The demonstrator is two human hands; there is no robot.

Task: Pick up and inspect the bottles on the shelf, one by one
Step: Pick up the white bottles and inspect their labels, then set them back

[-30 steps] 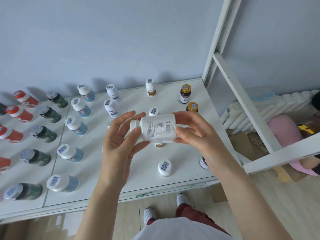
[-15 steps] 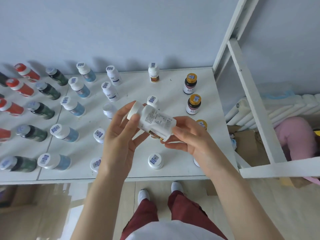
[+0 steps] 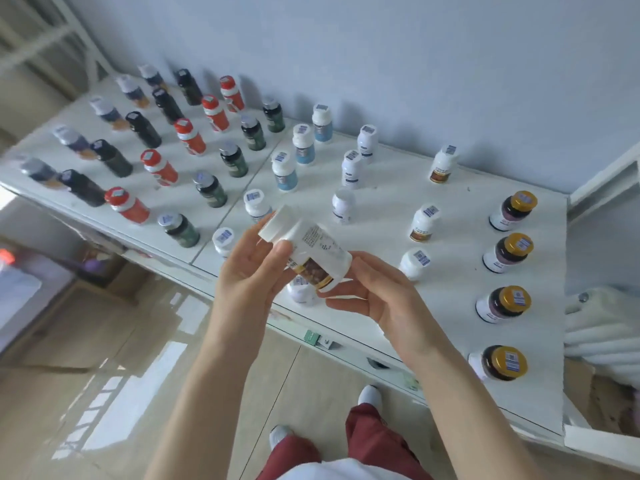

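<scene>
A white bottle [image 3: 311, 244] with a white cap, small print and a brown-and-gold label is held tilted, cap up and to the left, between the left hand [image 3: 249, 275] and right hand [image 3: 381, 299] over the front edge of the white shelf [image 3: 460, 202]. Behind it, red-capped bottles [image 3: 188, 136], dark green bottles [image 3: 235, 161], blue-labelled bottles [image 3: 284, 173] and, at the right, gold-capped bottles [image 3: 507, 249] stand upright in rows.

Print on the held bottle's label [image 3: 317, 242] is too blurred to read.
</scene>
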